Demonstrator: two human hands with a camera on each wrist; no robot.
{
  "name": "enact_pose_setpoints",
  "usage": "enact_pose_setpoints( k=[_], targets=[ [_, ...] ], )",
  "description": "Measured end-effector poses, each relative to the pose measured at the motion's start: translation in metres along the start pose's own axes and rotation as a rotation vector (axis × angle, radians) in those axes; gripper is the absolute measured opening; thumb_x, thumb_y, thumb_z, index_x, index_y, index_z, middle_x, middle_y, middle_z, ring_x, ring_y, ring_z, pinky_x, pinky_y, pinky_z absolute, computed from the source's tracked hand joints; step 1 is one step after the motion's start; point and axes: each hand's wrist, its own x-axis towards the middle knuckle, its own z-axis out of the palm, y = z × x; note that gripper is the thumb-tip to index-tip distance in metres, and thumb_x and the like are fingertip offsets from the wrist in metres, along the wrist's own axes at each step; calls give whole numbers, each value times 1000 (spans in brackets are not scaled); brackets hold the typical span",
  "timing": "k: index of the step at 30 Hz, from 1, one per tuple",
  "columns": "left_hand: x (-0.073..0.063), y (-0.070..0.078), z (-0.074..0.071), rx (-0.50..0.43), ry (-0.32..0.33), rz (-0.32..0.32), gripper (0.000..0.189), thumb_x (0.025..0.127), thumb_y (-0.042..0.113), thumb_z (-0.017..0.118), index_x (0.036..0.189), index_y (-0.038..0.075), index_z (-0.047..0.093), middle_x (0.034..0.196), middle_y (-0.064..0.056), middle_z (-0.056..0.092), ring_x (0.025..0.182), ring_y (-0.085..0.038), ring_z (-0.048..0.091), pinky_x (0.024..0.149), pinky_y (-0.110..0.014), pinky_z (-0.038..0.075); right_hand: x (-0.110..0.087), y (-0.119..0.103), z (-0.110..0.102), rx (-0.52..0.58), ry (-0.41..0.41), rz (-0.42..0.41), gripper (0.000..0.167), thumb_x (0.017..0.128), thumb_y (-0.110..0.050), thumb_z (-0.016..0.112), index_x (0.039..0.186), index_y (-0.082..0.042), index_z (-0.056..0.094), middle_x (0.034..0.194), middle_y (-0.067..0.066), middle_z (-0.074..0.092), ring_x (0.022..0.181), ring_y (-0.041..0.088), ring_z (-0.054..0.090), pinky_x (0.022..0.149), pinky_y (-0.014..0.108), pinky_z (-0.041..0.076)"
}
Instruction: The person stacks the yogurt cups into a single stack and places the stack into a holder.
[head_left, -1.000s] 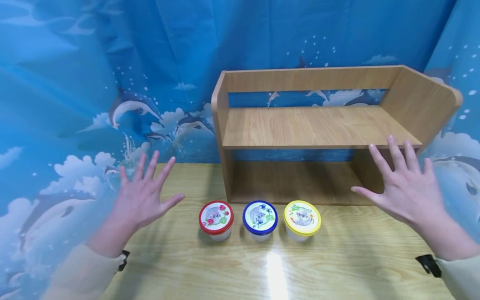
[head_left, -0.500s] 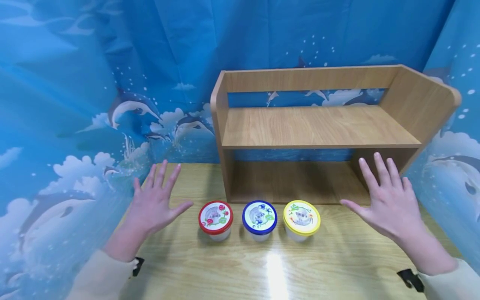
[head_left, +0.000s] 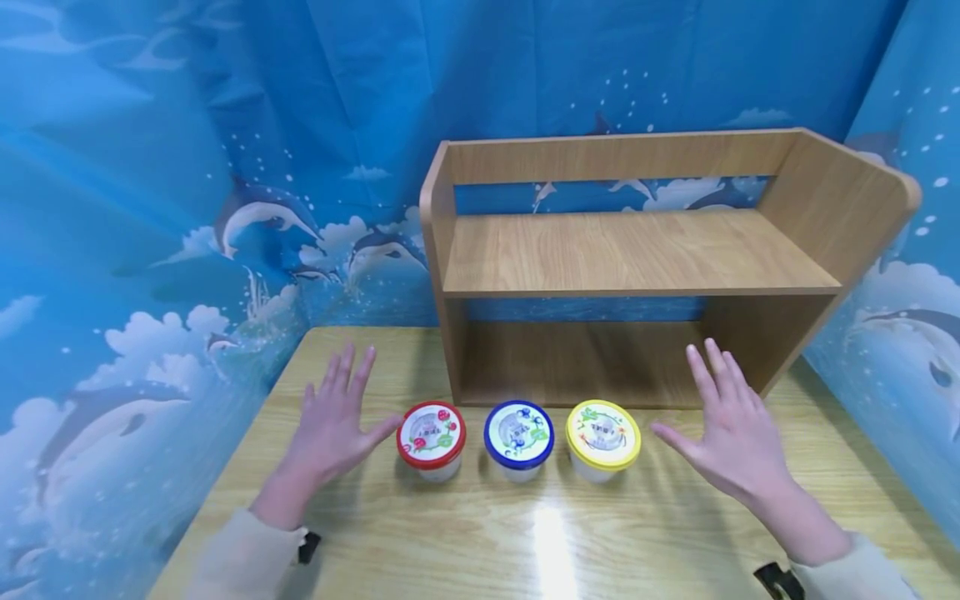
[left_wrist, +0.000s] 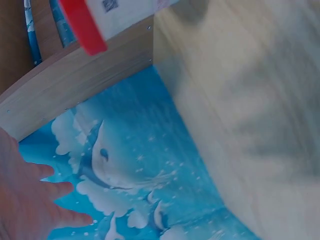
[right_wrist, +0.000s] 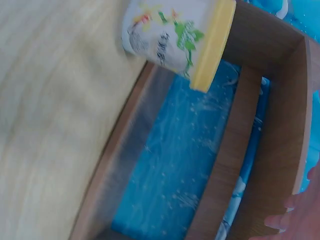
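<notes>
Three small lidded tubs stand upright in a row on the table. The red-lidded tub (head_left: pixel 432 438) is on the left, the blue-lidded tub (head_left: pixel 519 438) in the middle and the yellow-lidded tub (head_left: pixel 603 438) on the right. My left hand (head_left: pixel 333 425) holds nothing, its fingers spread and its thumb tip close to the red lid. On the other side my right hand (head_left: pixel 735 433) is also empty, fingers extended, thumb pointing toward the yellow-lidded tub. Part of the yellow-lidded tub (right_wrist: pixel 175 37) shows large in the right wrist view.
A two-tier wooden shelf (head_left: pixel 637 250) stands on the table (head_left: pixel 450 542) right behind the tubs. Blue curtain (head_left: pixel 150 208) with dolphins hangs along the back and both sides. A bright glare streak lies on the tabletop in front of the blue-lidded tub.
Both hands have moved inward toward the row of tubs and lower in the head view, the left one rightward and the right one leftward. The tubs and shelf stay put.
</notes>
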Motion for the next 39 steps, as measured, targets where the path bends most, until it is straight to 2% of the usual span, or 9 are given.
enact_pose_setpoints(
  k=[6, 10, 15, 19, 22, 27, 31, 35, 39],
  targets=[
    [-3, 4, 16, -91, 34, 26, 104, 83, 55, 67, 157, 15, 5, 160, -19, 9, 143, -43, 12, 100, -77, 16, -9, -9, 16, 75, 1, 16, 109, 77, -61, 69, 156, -12, 13, 160, 14, 14, 140, 43, 24, 87, 72, 38],
    [-5, 8, 25, -152, 25, 36, 104, 84, 55, 67, 157, 15, 4, 160, -19, 10, 143, -41, 13, 102, -74, 18, -16, -17, 30, 134, -19, 27, 110, 77, -53, 73, 157, -13, 9, 161, 13, 13, 137, 45, 27, 83, 72, 41],
    [-9, 10, 34, -221, 11, 45, 106, 83, 50, 70, 157, 14, 2, 160, -17, 9, 144, -38, 14, 108, -65, 21, -24, -26, 43, 229, -67, 72, 111, 79, -45, 76, 157, -14, 3, 162, 10, 8, 136, 48, 27, 86, 74, 37],
    [-11, 11, 42, -283, 11, 40, 108, 83, 49, 72, 157, 16, 0, 161, -13, 10, 144, -36, 16, 110, -58, 25, -28, -30, 50, 286, -92, 133, 111, 80, -40, 76, 157, -15, 1, 162, 11, 7, 132, 52, 28, 75, 71, 45],
    [-14, 12, 47, -333, 6, 27, 108, 83, 48, 72, 157, 17, 0, 161, -13, 11, 143, -37, 19, 109, -58, 27, -31, -31, 55, 332, -119, 188, 110, 81, -39, 76, 157, -16, 0, 160, 17, 9, 129, 56, 31, 69, 68, 48],
    [-18, 13, 54, -395, -5, 4, 105, 84, 48, 71, 157, 15, 3, 160, -15, 14, 141, -41, 22, 106, -62, 29, -37, -37, 64, 409, -177, 282, 110, 82, -41, 76, 156, -15, -2, 154, 29, 19, 128, 57, 32, 79, 72, 43],
    [-21, 12, 58, -463, -22, -31, 105, 84, 51, 70, 157, 20, 1, 160, -15, 15, 141, -42, 23, 104, -64, 29, -42, -41, 73, 475, -206, 333, 114, 81, -40, 78, 156, -16, -5, 151, 32, 23, 130, 53, 33, 89, 75, 34],
    [-25, 12, 63, -558, -33, -46, 107, 83, 47, 74, 157, 24, 0, 159, -14, 17, 140, -40, 27, 104, -64, 30, -45, -43, 80, 561, -198, 347, 118, 79, -33, 81, 156, -14, -7, 153, 31, 17, 132, 52, 31, 97, 74, 26],
    [-28, 11, 69, -648, -26, -36, 110, 81, 37, 79, 156, 26, 0, 159, -16, 19, 138, -40, 30, 105, -61, 30, -47, -44, 87, 648, -159, 337, 119, 76, -23, 84, 155, -6, -4, 152, 34, 15, 130, 55, 29, 101, 70, 26]
  ],
)
